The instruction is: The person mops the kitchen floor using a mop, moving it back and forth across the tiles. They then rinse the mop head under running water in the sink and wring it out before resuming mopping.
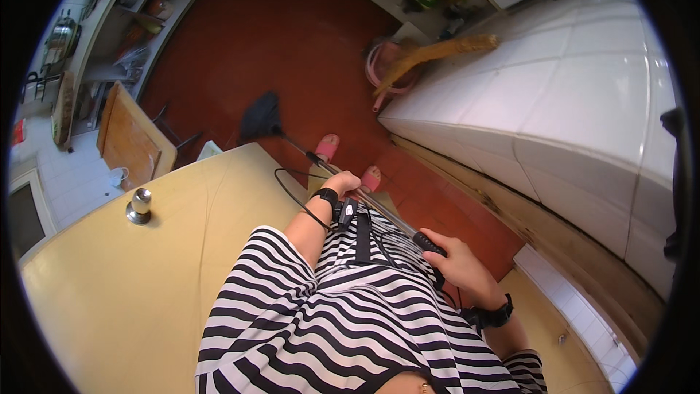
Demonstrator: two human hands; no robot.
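Observation:
A long-handled broom or mop (385,212) with a metal pole crosses in front of my body. My left hand (344,183) is closed around the middle of the pole, above my pink slippers (328,146). My right hand (456,262) grips the black ribbed handle at the pole's upper end. The dark grey head (262,116) is at the far end, over the red tiled floor (262,38), beside the corner of a yellow door or panel (136,268). From this view I cannot tell whether the head touches the floor.
A round metal doorknob (140,207) sticks out of the yellow panel. Wooden boards (134,137) lean by open shelves (164,27) on the left. A coiled pink hose (374,65) lies beside the white tiled ledge (519,93) on the right, with a yellowish-brown bundle (432,54) there.

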